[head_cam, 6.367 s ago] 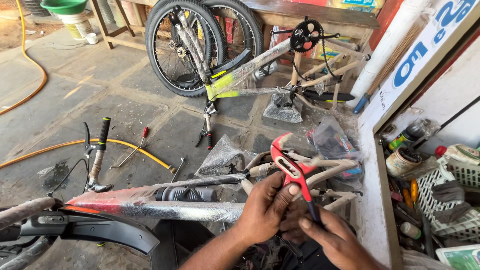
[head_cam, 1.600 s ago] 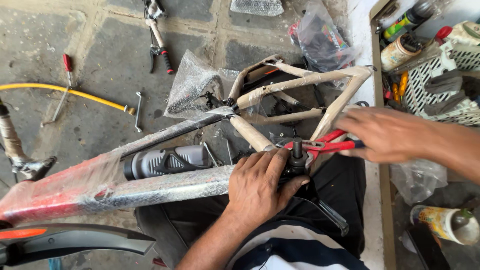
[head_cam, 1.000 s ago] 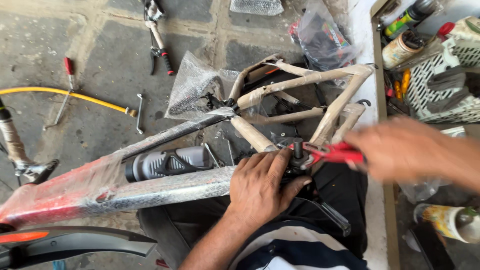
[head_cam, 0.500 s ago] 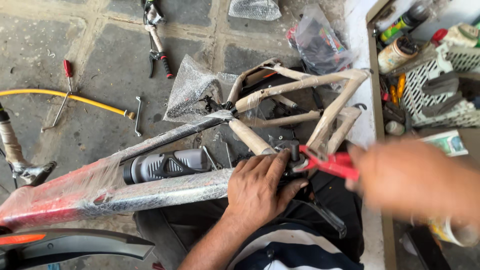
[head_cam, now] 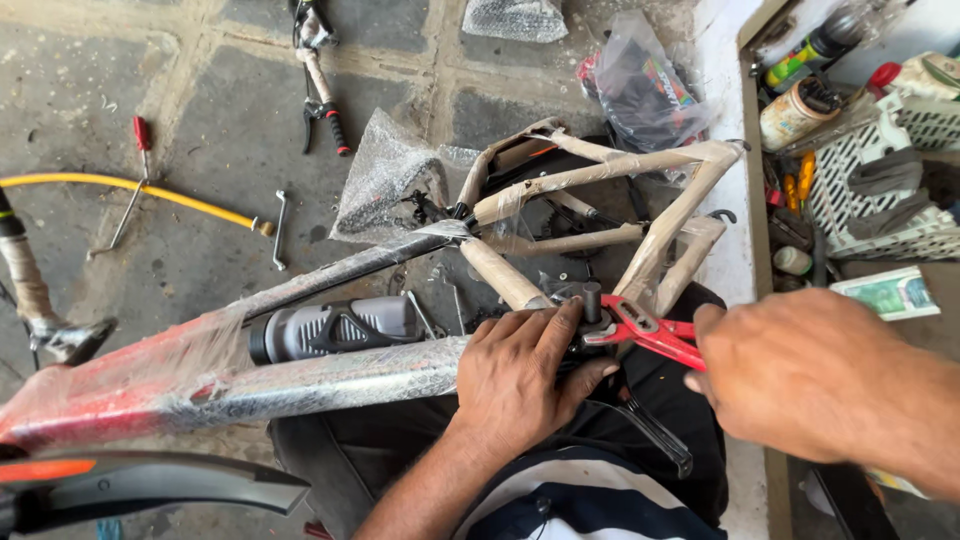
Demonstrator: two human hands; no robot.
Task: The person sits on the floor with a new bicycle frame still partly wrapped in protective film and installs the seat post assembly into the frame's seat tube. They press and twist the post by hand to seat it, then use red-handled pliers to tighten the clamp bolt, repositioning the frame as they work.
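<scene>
— What does the right hand point(head_cam: 800, 375) hold?

— Its grip is closed around the handles of the red pliers point(head_cam: 645, 330). Their long axis runs from the hand up-left, the nose pointing at the black post point(head_cam: 592, 300) on the bike frame point(head_cam: 330, 375).

— And the left hand point(head_cam: 520, 375)?

— Pressed flat on the frame, fingers spread beside the post, clasping nothing that I can see. The frame lies across the lap, wrapped in plastic, a grey bottle point(head_cam: 335, 328) mounted along it, over the stone floor point(head_cam: 220, 120).

Bare forearms, navy-and-white striped shirt point(head_cam: 590, 500), dark trousers point(head_cam: 400, 440).
</scene>
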